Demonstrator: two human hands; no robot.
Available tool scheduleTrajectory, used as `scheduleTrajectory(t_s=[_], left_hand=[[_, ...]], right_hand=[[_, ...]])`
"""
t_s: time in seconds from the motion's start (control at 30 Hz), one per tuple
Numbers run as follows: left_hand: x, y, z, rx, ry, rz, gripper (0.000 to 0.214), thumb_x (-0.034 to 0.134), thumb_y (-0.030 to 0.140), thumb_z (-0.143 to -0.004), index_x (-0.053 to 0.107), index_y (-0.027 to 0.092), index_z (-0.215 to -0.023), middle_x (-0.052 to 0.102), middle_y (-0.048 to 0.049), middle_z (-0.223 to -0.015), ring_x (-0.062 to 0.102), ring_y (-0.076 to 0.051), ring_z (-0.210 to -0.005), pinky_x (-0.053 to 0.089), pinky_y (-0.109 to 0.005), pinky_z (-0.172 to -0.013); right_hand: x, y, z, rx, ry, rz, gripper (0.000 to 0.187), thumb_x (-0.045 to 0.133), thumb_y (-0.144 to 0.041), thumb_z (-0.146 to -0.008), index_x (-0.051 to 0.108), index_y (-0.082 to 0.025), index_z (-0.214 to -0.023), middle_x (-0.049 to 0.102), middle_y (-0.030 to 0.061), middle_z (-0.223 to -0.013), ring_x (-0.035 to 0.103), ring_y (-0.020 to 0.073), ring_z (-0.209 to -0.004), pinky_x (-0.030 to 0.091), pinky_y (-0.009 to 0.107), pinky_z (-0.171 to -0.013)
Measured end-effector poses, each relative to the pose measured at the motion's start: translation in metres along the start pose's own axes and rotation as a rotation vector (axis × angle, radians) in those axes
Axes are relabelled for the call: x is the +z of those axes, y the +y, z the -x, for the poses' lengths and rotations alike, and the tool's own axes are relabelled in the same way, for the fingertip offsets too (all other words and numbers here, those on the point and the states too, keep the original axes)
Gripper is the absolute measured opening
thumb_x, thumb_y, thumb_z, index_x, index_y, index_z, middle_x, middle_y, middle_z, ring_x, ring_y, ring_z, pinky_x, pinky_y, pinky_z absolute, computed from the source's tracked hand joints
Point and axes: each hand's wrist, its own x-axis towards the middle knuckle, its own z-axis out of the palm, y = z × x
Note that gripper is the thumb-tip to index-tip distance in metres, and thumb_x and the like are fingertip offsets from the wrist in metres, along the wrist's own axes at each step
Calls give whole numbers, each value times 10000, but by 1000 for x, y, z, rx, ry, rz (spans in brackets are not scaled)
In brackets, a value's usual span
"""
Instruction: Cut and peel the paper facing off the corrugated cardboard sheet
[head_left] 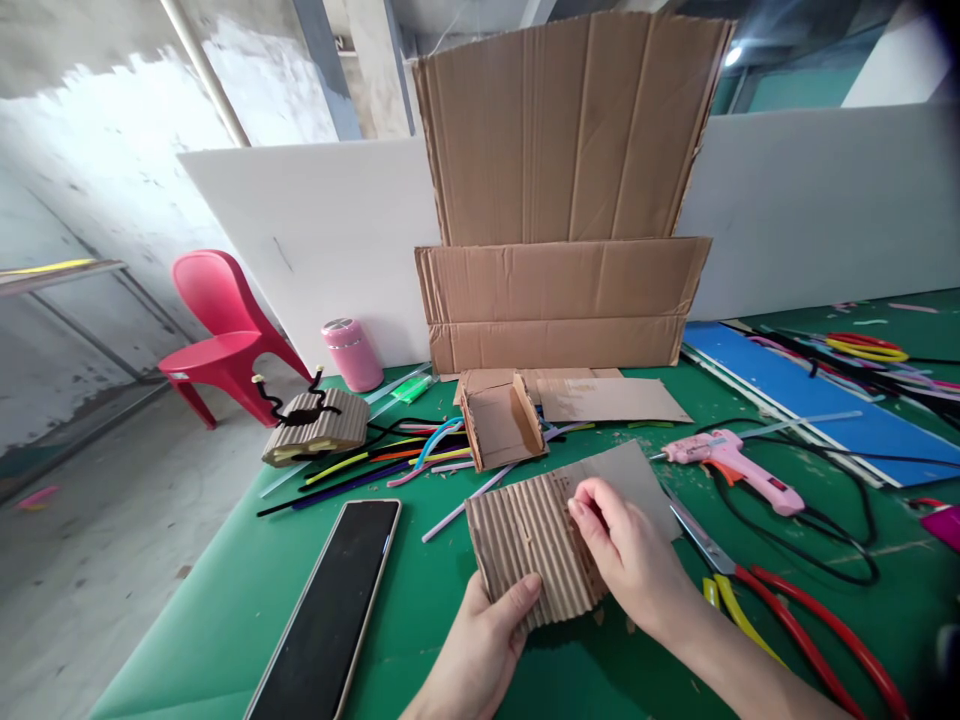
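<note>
My left hand (480, 645) grips the lower left edge of a piece of corrugated cardboard (525, 535), thumb pressed on its ribbed face. My right hand (626, 550) lies on the right part of the same piece, fingertips pinched on its top layer near the middle. The smooth liner (630, 475) shows beyond my fingers, and the piece is held just above the green table (225, 600).
A phone (330, 610) lies left of my hands. Red-handled scissors (780, 610) and a pink glue gun (731, 465) sit to the right. Behind are a small cardboard box (499, 420), pipe cleaners (390, 460), a ribbed cardboard roll (319, 425), a pink tin (352, 355) and upright cardboard sheets (562, 200).
</note>
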Motion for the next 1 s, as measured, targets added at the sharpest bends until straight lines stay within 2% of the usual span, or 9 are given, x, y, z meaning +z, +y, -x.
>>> scheduleTrajectory(t_s=[0.17, 0.27, 0.37, 0.47, 0.53, 0.6, 0.83, 0.93, 1.0], left_hand=[[-7, -1, -4, -6, -86, -5, 577, 569, 104, -713, 276, 96, -1210, 653, -125, -971, 590, -246, -920, 473, -349, -797], [-10, -2, -7, 10, -63, -16, 561, 578, 116, -709, 296, 91, -1193, 655, -122, -964, 594, -244, -912, 479, -346, -791], [-11, -2, -9, 8, -75, -18, 546, 583, 125, -706, 313, 83, -1180, 655, -124, -963, 595, -248, -909, 478, -354, -794], [-10, -2, -9, 0, -90, -23, 542, 577, 130, -713, 311, 77, -1182, 654, -131, -962, 596, -251, -906, 477, -362, -792], [-9, -2, -8, 7, -126, -20, 538, 563, 125, -724, 304, 82, -1194, 647, -136, -980, 591, -254, -916, 473, -367, -796], [-8, -2, -8, 18, -156, -11, 545, 552, 115, -732, 292, 95, -1210, 640, -136, -1000, 583, -256, -931, 467, -372, -803], [-8, -1, -7, 24, -146, -9, 553, 553, 107, -729, 297, 107, -1218, 634, -137, -1015, 579, -254, -939, 462, -369, -807], [-7, 1, -8, 13, -92, -33, 544, 574, 102, -710, 331, 93, -1197, 639, -143, -1000, 587, -257, -922, 468, -366, -798], [-6, 1, -8, 10, -89, -37, 523, 578, 107, -707, 355, 81, -1180, 638, -150, -1000, 588, -260, -919, 469, -368, -798]], right_hand=[[-15, 7, -1, 147, 34, -196, 199, 305, -353, -856, 391, -217, -739, 455, -26, -614, 465, 129, -569, 366, 248, -525], [-29, 23, -6, 185, 256, -253, 190, 331, -363, -845, 420, -218, -759, 474, -13, -638, 492, 138, -613, 400, 258, -557], [-38, 32, -6, 72, 482, -20, 182, 441, -317, -797, 463, -220, -949, 516, 52, -894, 501, 188, -815, 410, 323, -691], [-32, 25, 1, -77, 324, 118, 231, 479, -263, -773, 487, -233, -1002, 459, 64, -1028, 448, 206, -959, 371, 348, -819], [-23, 14, 6, -102, 101, 61, 120, 451, -242, -789, 510, -231, -894, 474, 43, -939, 473, 178, -901, 398, 313, -783], [-15, 4, 9, -92, -16, 18, 73, 431, -226, -799, 494, -222, -836, 469, 34, -895, 488, 161, -840, 418, 296, -732], [-11, -2, 3, -43, -122, -159, 139, 330, -233, -846, 430, -205, -753, 455, 41, -931, 481, 149, -874, 411, 295, -769], [-12, 6, 3, 99, -14, -314, 160, 311, -290, -858, 440, -212, -802, 481, 37, -955, 465, 149, -945, 399, 272, -812], [-12, 8, 7, 116, 52, -276, 153, 344, -307, -844, 453, -220, -909, 471, 41, -1000, 470, 153, -929, 405, 274, -800]])
